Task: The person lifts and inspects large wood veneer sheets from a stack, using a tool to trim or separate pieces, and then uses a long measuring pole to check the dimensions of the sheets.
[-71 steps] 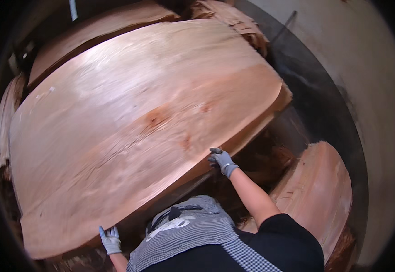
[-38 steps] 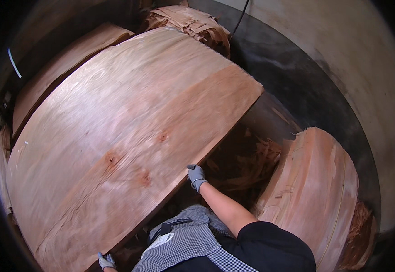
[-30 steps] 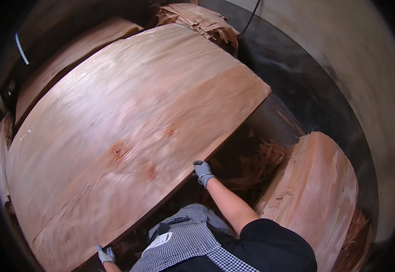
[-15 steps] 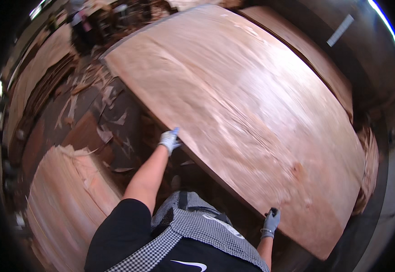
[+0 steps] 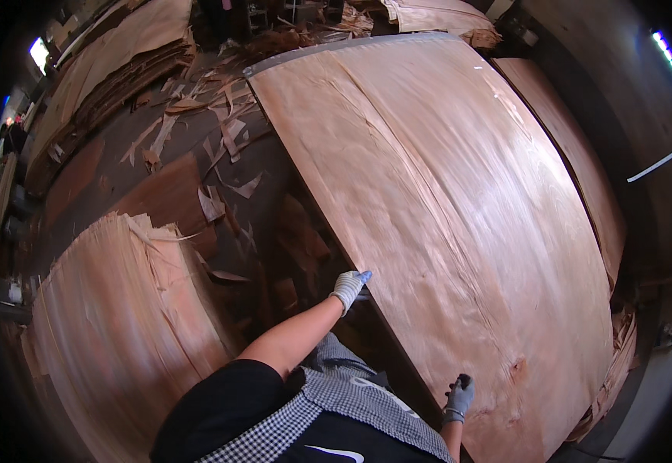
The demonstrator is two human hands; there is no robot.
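Note:
A wide, thin wood veneer sheet [image 5: 436, 208], pale pinkish brown with long creases and a knot near its near end, lies across a raised table-like surface in front of me. My left hand [image 5: 349, 290], in a light striped glove, is closed at the sheet's left edge. Its thumb rests on top; the other fingers are mostly hidden under the edge. Farther down the same edge, my right hand [image 5: 458, 400] in a grey glove has its fingers curled in. The dark patch at its fingertips is too small to tell whether it is glove or a held thing.
A ragged-edged veneer stack [image 5: 120, 324] stands at the lower left. Torn veneer scraps [image 5: 228, 131] litter the dark floor. More veneer piles stand at the far left [image 5: 112, 77] and far back [image 5: 436, 15]. Another stack [image 5: 571, 147] lies beyond the sheet's right side.
My view has turned left, so the sheet stands more upright in the picture. Both hands stay by its left edge; the left appears farther down along it.

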